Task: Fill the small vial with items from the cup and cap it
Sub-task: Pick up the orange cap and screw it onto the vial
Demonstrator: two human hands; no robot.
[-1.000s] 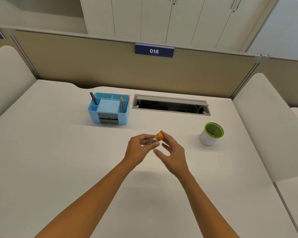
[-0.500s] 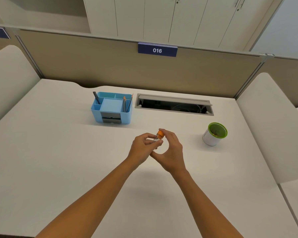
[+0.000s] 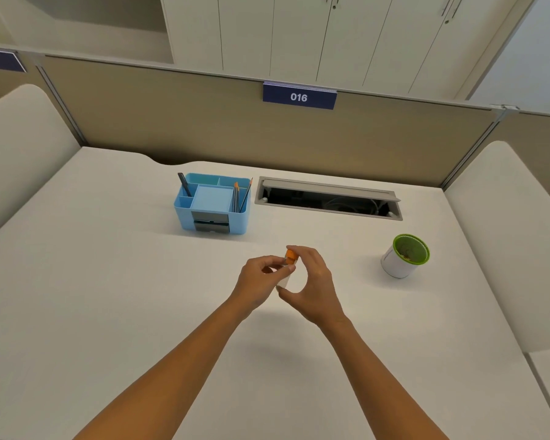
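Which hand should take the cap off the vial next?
Right. The right hand already has its fingertips on the orange cap, while the left hand grips the vial body below it. The right is also the side nearer the cup, probably handier for reaching it afterwards.

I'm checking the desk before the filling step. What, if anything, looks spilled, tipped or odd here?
Nothing stands out. The cup stands upright, nothing spilled around it; both hands hold the orange-capped vial above the desk.

Both forearms are bare to the frame edge, with seemingly no rings, watch or sleeves visible.
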